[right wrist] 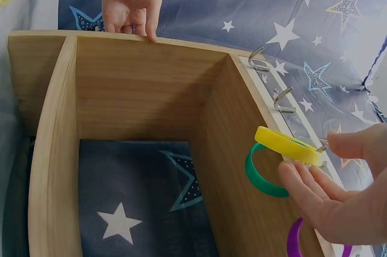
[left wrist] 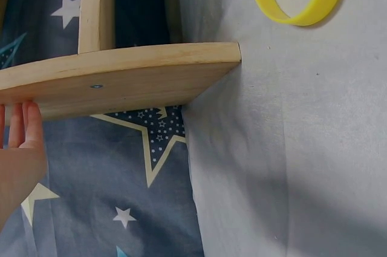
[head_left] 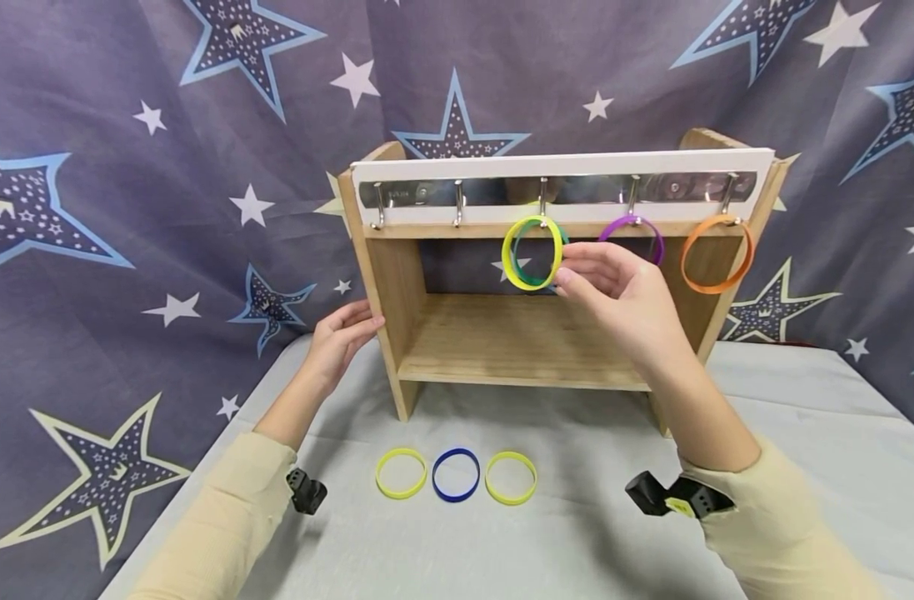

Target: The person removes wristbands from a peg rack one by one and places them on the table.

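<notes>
My right hand [head_left: 621, 292] pinches a yellow silicone wristband [head_left: 511, 254] at its right edge, in front of the middle hook [head_left: 543, 196]. Just behind it a green wristband [right wrist: 263, 178] hangs at that same hook. A purple wristband [head_left: 657, 242] and an orange wristband [head_left: 751, 254] hang from the two hooks to the right. With its fingertips, my left hand [head_left: 337, 342] touches the outer left side panel of the wooden shelf [head_left: 392, 317]. Across the shelf's front top runs a white board with a metal hook strip [head_left: 494, 192]. The left wrist view shows only part of that hand [left wrist: 24, 148].
On the grey-white tabletop [head_left: 442, 558] before the shelf lie a yellow wristband [head_left: 382, 485], a blue wristband [head_left: 436, 483] and another yellow wristband [head_left: 532, 487], in a row. The two left hooks [head_left: 457, 204] hold no band. A star-patterned curtain [head_left: 224, 167] hangs behind.
</notes>
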The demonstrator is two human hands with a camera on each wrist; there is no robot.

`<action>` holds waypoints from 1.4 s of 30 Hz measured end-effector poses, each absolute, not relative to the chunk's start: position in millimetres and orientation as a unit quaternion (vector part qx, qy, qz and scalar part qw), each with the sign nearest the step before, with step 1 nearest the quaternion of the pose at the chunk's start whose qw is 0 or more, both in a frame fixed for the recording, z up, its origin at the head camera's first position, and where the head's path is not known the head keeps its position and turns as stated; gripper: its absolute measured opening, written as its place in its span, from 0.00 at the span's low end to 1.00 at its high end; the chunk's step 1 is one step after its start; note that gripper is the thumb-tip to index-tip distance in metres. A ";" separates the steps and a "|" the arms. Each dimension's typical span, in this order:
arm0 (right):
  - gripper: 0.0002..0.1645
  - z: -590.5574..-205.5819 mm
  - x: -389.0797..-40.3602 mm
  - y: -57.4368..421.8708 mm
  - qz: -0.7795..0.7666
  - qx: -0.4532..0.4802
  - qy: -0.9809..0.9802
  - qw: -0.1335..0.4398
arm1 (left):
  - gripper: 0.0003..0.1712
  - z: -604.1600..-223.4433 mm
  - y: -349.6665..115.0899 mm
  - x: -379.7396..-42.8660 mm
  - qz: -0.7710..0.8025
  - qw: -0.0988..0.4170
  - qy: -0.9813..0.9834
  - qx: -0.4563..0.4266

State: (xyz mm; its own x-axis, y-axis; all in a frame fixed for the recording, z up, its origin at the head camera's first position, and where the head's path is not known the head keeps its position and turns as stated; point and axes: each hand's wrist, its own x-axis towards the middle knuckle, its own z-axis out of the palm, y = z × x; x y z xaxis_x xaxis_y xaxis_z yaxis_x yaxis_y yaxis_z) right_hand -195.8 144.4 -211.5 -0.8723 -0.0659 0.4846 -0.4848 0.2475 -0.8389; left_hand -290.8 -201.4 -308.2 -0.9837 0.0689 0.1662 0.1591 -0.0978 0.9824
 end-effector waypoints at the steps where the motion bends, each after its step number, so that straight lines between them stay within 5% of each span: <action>1: 0.21 -211.2 -196.8 142.9 0.590 0.178 -0.766 0.183 | 0.30 -308.4 -201.5 -290.7 -0.735 0.031 -0.672 -0.085; 20: 0.17 -203.9 -202.4 127.1 0.614 0.144 -0.734 0.251 | 0.29 -308.9 -201.0 -289.5 -0.739 0.028 -0.667 -0.086; 32: 0.16 -198.2 -198.8 126.1 0.646 0.158 -0.706 0.246 | 0.26 -308.4 -201.1 -288.9 -0.743 0.029 -0.663 -0.090; 42: 0.15 -206.5 -195.6 126.1 0.658 0.163 -0.713 0.182 | 0.28 -307.7 -200.8 -289.6 -0.742 0.031 -0.664 -0.088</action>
